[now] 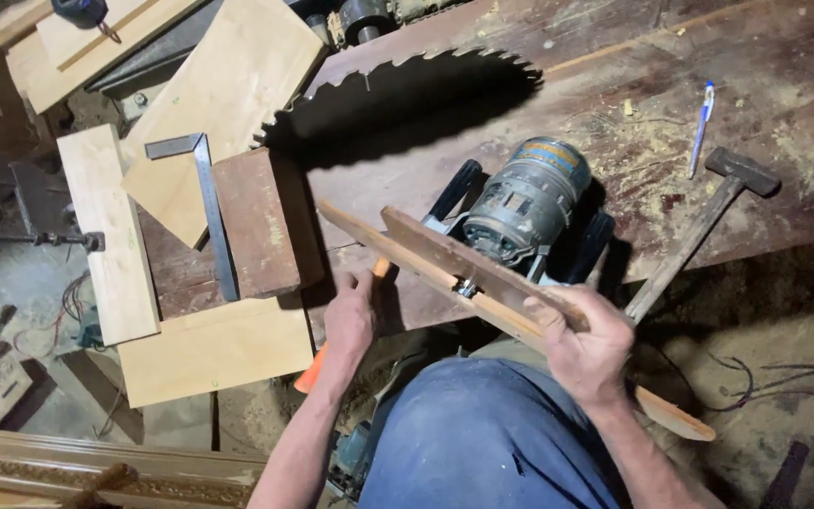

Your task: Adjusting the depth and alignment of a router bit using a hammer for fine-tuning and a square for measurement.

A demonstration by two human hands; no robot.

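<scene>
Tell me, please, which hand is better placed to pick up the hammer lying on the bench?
Probably the right hand: it grips the wooden strips beside the hammer handle's near end. The left hand, holding an orange-handled tool, sits farther away.

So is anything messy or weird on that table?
Yes. Sawdust is scattered over the scarred workbench, and a big toothed saw blade lies loose on it. The light boards at the left are piled crookedly, overlapping at angles.

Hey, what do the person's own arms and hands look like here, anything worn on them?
Both forearms are bare, no sleeves in view. The left hand and right hand wear no gloves; no rings, watch or markings show. Dark blue trousers show below them.
</scene>
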